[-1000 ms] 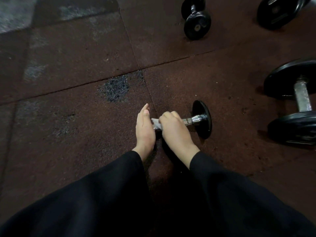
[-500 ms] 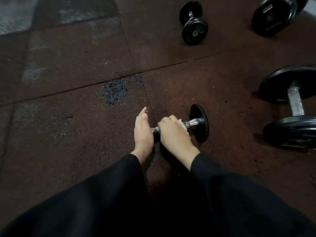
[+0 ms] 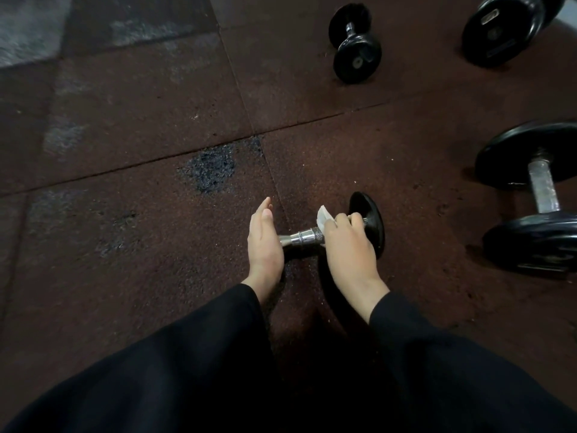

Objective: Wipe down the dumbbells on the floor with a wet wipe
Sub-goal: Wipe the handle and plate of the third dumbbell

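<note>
Head view: small dumbbell (image 3: pixel 312 237) lies on the rubber floor (image 3: pixel 125 245). The right hand (image 3: pixel 346 242) curls its fingers round the chrome handle near the right plate, gripping a white wet wipe (image 3: pixel 323 217). The left hand (image 3: pixel 263 242), fingers straight, presses the dumbbell's left end. Three more dumbbells lie well apart.

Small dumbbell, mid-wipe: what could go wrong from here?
1. The right hand grips the wipe round the handle hard against the right plate; knuckles may get pinched there.
2. The left hand, fingers straight, only braces the left end; the small dumbbell could roll on the floor.
3. The handle's left part is bare; whether it has been wiped cannot be told.
</note>
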